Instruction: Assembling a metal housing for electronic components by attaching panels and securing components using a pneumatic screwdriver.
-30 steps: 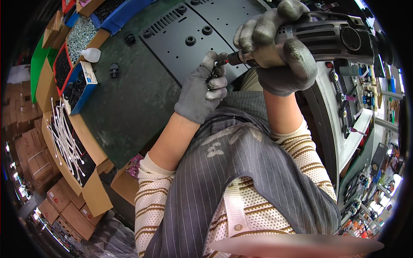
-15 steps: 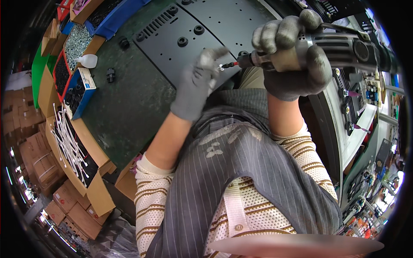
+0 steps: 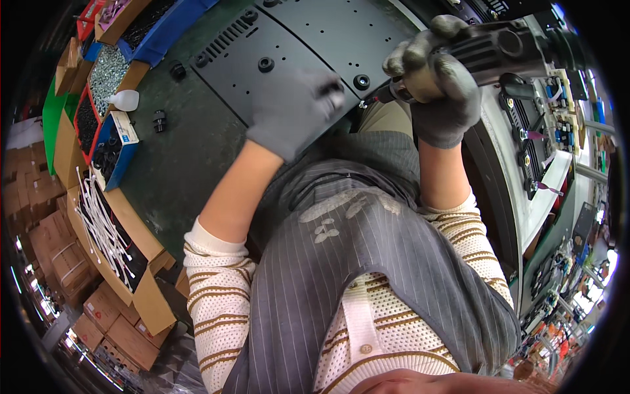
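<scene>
My right hand (image 3: 446, 85), in a grey glove, is wrapped round a black power screwdriver (image 3: 489, 56). The tool lies nearly level, its bit pointing left, with a small shiny screw (image 3: 363, 104) at the tip. Just left of that tip is my left hand (image 3: 298, 108), also gloved; motion smears its fingers, so whether it holds anything cannot be made out. It hovers over the near edge of a black metal panel (image 3: 302, 49) with slots and small holes. Round black feet, one (image 3: 361, 82) close to the bit and another (image 3: 266, 64) farther left, sit on the panel.
Loose black fittings (image 3: 159, 121) lie on the dark green work surface (image 3: 170, 164). Along the left stand a bin of silver screws (image 3: 108, 75), a blue box of black parts (image 3: 118, 148) and a carton with white cables (image 3: 105, 230). A metal rail (image 3: 502, 157) runs at the right.
My left hand has drawn back leftward from the bit tip. The screwdriver has shifted slightly, its tip moving right, and the screw stays on it. The view has shifted a little.
</scene>
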`<state>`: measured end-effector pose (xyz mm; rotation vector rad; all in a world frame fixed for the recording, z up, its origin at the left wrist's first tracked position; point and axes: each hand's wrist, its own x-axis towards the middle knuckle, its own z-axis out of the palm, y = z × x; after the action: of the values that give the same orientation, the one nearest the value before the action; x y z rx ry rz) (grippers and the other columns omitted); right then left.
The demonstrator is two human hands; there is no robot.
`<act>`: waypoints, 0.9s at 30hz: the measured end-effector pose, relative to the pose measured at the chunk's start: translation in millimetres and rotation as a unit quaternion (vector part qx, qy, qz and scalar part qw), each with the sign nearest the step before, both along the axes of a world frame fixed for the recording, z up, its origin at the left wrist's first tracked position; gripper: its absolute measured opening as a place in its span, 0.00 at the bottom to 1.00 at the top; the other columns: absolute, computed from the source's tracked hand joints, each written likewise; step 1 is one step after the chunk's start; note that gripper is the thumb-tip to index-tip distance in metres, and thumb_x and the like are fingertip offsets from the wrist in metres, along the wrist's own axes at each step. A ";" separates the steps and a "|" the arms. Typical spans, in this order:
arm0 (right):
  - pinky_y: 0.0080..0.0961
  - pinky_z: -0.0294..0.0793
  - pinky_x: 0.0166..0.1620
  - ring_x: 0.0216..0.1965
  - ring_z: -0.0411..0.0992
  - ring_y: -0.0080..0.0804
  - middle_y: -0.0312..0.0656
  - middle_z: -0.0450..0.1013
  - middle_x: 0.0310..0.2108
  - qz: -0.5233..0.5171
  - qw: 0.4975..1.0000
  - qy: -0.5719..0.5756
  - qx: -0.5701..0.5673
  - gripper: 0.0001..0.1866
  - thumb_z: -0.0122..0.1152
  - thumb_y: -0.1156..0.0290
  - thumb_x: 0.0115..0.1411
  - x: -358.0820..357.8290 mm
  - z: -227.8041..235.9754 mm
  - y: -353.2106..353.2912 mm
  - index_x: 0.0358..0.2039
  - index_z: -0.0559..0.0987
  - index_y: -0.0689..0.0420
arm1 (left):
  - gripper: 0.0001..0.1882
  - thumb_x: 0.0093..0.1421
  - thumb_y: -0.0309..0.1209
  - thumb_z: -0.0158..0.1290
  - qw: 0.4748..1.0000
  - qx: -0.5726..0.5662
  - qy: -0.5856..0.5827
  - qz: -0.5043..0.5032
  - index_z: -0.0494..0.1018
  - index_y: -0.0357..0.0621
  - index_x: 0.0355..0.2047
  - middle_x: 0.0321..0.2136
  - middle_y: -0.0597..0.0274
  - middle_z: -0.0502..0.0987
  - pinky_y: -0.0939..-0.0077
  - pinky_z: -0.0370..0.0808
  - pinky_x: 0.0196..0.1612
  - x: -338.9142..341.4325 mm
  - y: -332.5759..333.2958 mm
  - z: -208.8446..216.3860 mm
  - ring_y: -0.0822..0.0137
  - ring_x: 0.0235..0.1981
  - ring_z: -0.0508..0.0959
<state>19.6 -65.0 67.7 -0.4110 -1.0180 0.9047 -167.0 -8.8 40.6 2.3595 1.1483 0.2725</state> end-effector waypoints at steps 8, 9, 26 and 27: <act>0.38 0.74 0.35 0.34 0.72 0.34 0.46 0.69 0.41 -0.019 0.997 -0.011 -0.078 0.20 0.51 0.79 0.54 -20.5 -20.5 18.9 0.49 0.67 0.60 | 0.19 0.54 0.48 0.56 0.997 0.024 -0.066 0.033 0.78 0.51 0.41 0.33 0.60 0.78 0.63 0.73 0.35 9.6 -21.5 -21.5 0.56 0.33 0.78; 0.36 0.75 0.35 0.33 0.72 0.36 0.46 0.71 0.34 -0.038 0.994 -0.023 -0.098 0.19 0.54 0.79 0.53 -22.9 -22.8 21.1 0.47 0.68 0.60 | 0.20 0.54 0.48 0.56 0.999 0.018 -0.024 0.044 0.78 0.51 0.40 0.33 0.60 0.78 0.63 0.73 0.35 9.3 -21.2 -21.9 0.56 0.34 0.78; 0.26 0.71 0.34 0.33 0.71 0.30 0.41 0.71 0.39 0.083 0.969 -0.183 -0.147 0.22 0.57 0.72 0.55 -19.8 -8.7 31.1 0.52 0.68 0.59 | 0.23 0.59 0.35 0.49 0.983 -0.131 -0.120 0.045 0.63 0.38 0.52 0.36 0.48 0.75 0.67 0.75 0.31 -12.6 11.1 -11.0 0.58 0.33 0.78; 0.27 0.74 0.34 0.32 0.73 0.32 0.43 0.72 0.35 0.072 0.971 -0.145 -0.175 0.25 0.62 0.73 0.50 -18.4 -2.6 28.5 0.50 0.67 0.58 | 0.22 0.59 0.33 0.48 0.857 -0.381 -0.332 0.105 0.63 0.37 0.52 0.37 0.49 0.74 0.73 0.72 0.28 -21.7 16.9 -10.6 0.64 0.30 0.75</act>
<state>1.2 -36.5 65.1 -0.7920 -1.1668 1.1843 -188.7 8.1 30.0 1.2830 0.9168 0.5363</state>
